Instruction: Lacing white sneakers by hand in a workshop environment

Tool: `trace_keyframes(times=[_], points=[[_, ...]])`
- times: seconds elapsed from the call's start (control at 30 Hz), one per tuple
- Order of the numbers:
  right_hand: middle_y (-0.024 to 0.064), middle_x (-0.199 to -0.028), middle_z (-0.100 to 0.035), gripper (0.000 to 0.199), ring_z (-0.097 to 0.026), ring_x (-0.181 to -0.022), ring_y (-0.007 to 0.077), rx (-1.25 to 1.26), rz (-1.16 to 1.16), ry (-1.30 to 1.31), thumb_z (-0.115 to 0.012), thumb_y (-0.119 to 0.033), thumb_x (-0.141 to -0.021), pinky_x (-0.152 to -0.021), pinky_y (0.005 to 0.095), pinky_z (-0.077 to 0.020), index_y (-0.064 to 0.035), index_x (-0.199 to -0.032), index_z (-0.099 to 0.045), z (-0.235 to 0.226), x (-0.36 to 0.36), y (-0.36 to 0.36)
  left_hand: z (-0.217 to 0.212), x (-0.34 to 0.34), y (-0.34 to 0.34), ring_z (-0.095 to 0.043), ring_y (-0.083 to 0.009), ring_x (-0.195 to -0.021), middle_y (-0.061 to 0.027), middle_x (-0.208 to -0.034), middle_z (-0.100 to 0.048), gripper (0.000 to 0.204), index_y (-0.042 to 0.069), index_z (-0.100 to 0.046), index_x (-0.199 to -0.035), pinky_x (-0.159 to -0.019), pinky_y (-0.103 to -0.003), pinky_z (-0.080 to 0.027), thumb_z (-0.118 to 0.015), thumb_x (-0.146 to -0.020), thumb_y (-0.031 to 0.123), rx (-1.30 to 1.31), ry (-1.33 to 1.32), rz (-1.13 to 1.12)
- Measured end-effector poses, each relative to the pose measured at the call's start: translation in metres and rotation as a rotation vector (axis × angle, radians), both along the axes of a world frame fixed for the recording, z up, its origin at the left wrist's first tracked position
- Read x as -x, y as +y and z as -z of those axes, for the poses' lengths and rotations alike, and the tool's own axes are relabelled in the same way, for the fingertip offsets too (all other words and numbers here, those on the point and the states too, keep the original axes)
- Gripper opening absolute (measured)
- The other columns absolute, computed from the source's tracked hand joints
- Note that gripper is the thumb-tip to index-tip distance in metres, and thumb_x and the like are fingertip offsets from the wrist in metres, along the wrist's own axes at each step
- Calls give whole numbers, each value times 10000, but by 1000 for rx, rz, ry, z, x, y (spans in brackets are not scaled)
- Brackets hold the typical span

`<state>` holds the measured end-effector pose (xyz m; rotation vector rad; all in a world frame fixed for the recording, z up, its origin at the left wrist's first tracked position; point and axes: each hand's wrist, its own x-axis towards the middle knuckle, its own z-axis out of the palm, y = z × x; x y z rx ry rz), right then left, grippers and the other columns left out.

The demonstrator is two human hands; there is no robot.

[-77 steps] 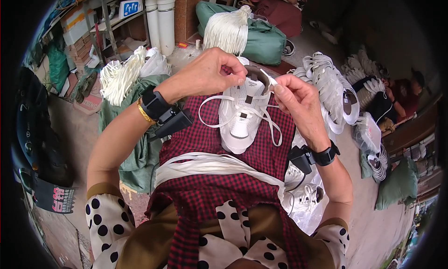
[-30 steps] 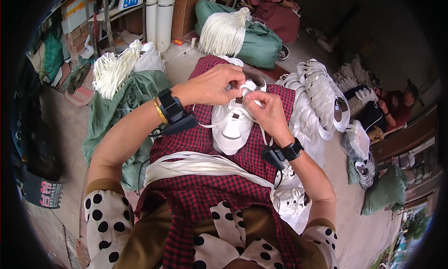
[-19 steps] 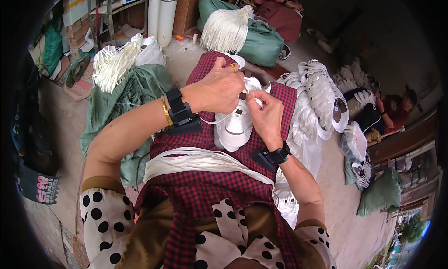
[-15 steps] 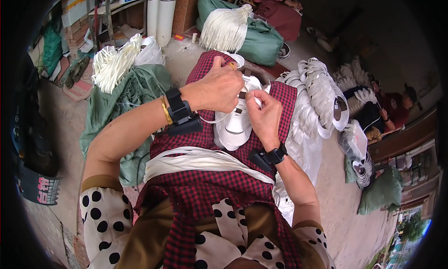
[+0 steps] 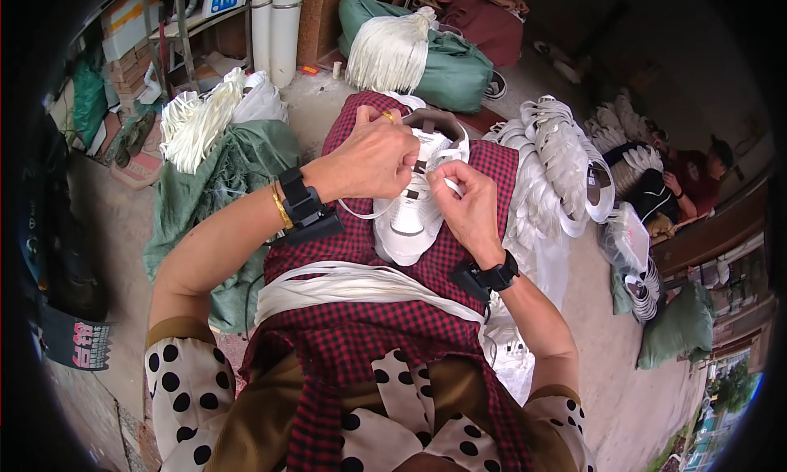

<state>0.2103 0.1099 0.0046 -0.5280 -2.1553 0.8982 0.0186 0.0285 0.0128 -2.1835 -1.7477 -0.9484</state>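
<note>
A white lace-up shoe (image 5: 407, 230) lies on my lap over a red-and-black checked apron (image 5: 352, 185), toe toward me. My left hand (image 5: 373, 156) is closed at the left of the shoe's lacing area; its fingertips are hidden, so what they hold cannot be told. From beneath that hand a white lace loops out to the shoe's side. My right hand (image 5: 469, 206) pinches a white shoelace (image 5: 451, 185) between thumb and forefinger, just right of the tongue. Across my lap lies a bundle of flat white laces (image 5: 361, 288), nearer to me than the shoe.
At the left, white laces (image 5: 201, 124) top a green sack (image 5: 225, 169). More laces (image 5: 389, 54) hang over a green bundle (image 5: 459, 70) ahead. Stacked white shoes (image 5: 549, 169) stand close on my right. Farther right are another person (image 5: 697, 173) and a green sack (image 5: 676, 324).
My right hand has shifted slightly right and down, drawing away from my left hand with the lace. The left hand has moved a little left. The shoe stays on my lap.
</note>
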Motion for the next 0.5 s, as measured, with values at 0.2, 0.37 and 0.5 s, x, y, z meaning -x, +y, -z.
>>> trace_keyframes(times=[0.2,0.37,0.5], points=[[77,-654,-622,104,-560,-600,77,-97,75,62,-667,-54,-843,-559,276,-462,28,-796,-623,5,11,8,-3,-4,-4,-587,-288,-893,-101,-807,-641,76,70,-649,-742,-775,-435,-336,-640,-667,72,13,-21,-2],[80,-596,-560,107,-511,-566,70,-122,130,-1,-656,-37,-813,-539,287,-437,24,-758,-588,1,9,6,-3,-8,-3,-556,-337,-1064,-164,-1103,-609,427,54,-613,-1131,-872,-458,-382,-650,-706,75,-27,-134,-56],[62,-585,-536,103,-487,-572,58,-111,150,4,-647,-32,-808,-541,280,-427,24,-756,-577,6,8,10,2,-2,9,-541,-355,-1117,-176,-1120,-605,543,33,-582,-1247,-924,-488,-397,-638,-708,62,-101,-184,8]])
